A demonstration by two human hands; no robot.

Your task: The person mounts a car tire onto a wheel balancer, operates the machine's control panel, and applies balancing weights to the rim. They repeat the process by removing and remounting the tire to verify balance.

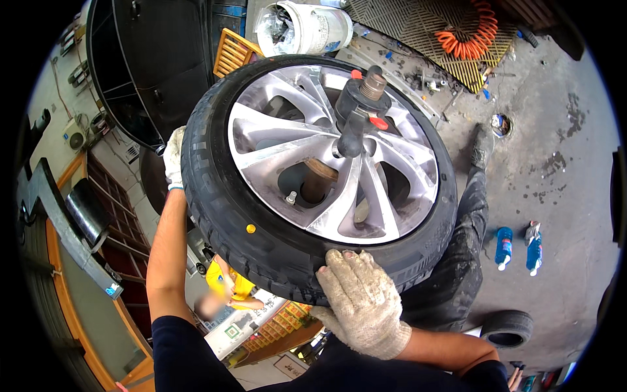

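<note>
Tyre with alloy rim, seen from above. The tyre [277,258] and its silver rim [332,208] stand before the person's torso, a threaded shaft [374,83] and black clamp [356,103] with red tabs projecting at the rim's centre. The gloved right hand [361,304] lies flat on the near sidewall, fingers extended, grasping nothing. The gloved left hand [174,157] touches the tread at the tyre's left edge; whether it grips cannot be told. On the floor [562,196], right: two blue bottles [503,247] and, nearer the person, a second tyre [522,319]. Beyond, an orange coiled hose [467,43] lies by the mat's [408,29] yellow corner.
</note>
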